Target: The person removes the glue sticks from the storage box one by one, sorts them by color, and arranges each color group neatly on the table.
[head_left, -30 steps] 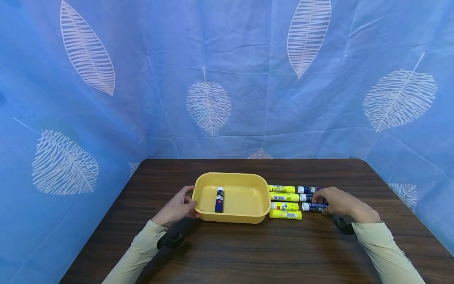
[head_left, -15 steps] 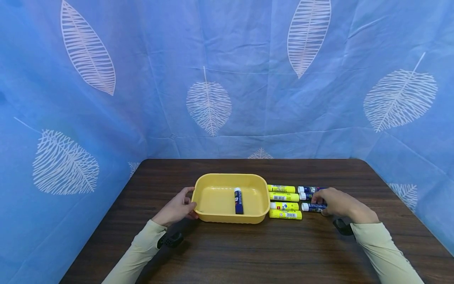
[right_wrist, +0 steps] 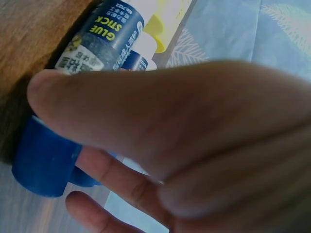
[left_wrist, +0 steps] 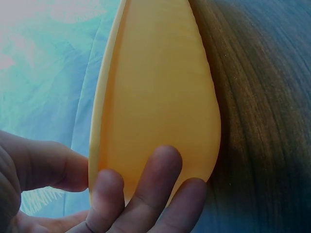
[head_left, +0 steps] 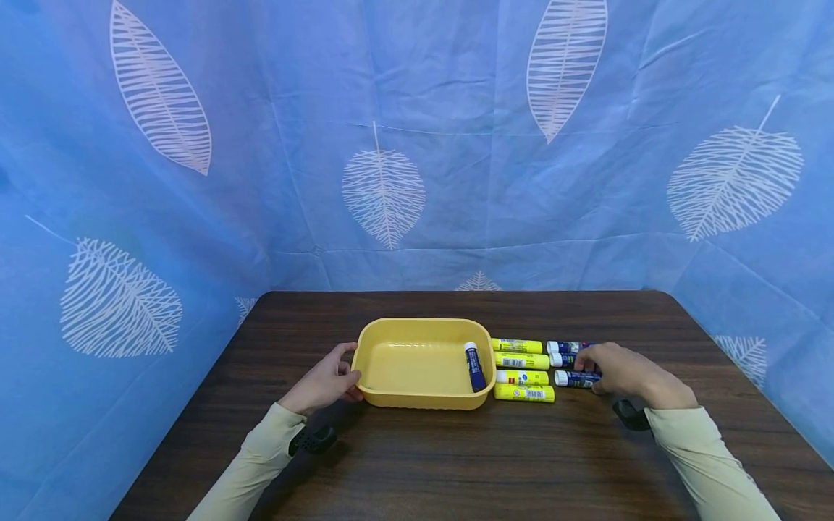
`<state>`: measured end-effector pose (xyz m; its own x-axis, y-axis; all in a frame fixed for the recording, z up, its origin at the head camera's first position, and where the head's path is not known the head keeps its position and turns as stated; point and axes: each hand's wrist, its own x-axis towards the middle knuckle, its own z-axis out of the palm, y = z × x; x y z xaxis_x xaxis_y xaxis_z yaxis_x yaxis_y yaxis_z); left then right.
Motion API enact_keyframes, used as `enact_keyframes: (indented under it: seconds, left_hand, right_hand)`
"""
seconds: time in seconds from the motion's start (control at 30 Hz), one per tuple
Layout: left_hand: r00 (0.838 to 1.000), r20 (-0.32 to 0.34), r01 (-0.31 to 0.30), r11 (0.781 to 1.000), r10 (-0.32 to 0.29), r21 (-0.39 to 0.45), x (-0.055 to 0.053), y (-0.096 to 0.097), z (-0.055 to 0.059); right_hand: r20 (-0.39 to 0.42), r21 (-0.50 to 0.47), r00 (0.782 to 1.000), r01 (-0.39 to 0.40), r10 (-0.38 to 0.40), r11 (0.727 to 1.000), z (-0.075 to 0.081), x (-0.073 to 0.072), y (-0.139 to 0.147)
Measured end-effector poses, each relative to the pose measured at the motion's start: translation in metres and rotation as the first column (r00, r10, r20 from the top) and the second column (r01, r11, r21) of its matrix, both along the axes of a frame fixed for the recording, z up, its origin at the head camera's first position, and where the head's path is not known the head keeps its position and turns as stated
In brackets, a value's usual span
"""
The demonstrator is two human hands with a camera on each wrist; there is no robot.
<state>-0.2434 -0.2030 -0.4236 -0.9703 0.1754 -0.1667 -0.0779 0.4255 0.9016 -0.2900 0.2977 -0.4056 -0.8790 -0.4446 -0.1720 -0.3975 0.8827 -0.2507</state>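
Observation:
My left hand [head_left: 326, 381] holds the left end of a yellow plastic basin [head_left: 391, 399]. In the left wrist view the thumb is at the rim and the other fingers lie against the basin's outer wall [left_wrist: 160, 87]. Inside, a blue glue stick with a white cap [head_left: 476, 369] lies near the right end, slightly slanted. Over on the right, my right hand [head_left: 628, 375] grips the nearest of three blue glue sticks [head_left: 573, 379]. Its thumb lies across that stick's label [right_wrist: 104, 36] in the right wrist view, with fingers on the other side.
Several yellow glue sticks [head_left: 521, 362] lie in a column just right of the basin. Two more blue glue sticks [head_left: 565, 347] lie behind the gripped one, partly covered by the hand. A dark wooden table [head_left: 456, 463] carries everything; a blue leaf-print cloth [head_left: 449, 202] hangs behind.
The blue glue stick inside the basin has rolled from the left half across to the right end. Both hands stay nearly in place.

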Motion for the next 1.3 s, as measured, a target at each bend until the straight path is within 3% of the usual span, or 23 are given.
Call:
enact_keyframes:
  seconds: [0.7, 1.1, 1.3]
  left_hand:
    - [0.999, -0.003, 0.040, 0.999, -0.040, -0.017, -0.002, -0.003, 0.000]
    - [1.000, -0.005, 0.027, 0.999, -0.028, -0.019, -0.001, -0.003, -0.001]
    - [1.000, -0.008, 0.018, 0.999, -0.018, -0.027, -0.001, -0.001, -0.001]
  right_hand:
    - [-0.001, -0.030, 1.000, 0.003, -0.003, 1.000, 0.001, 0.000, 0.002]
    - [-0.070, -0.080, 0.997, -0.032, 0.027, 0.996, 0.009, 0.004, -0.003]
    - [-0.159, -0.107, 0.985, -0.083, 0.065, 0.991, 0.022, 0.008, -0.022]
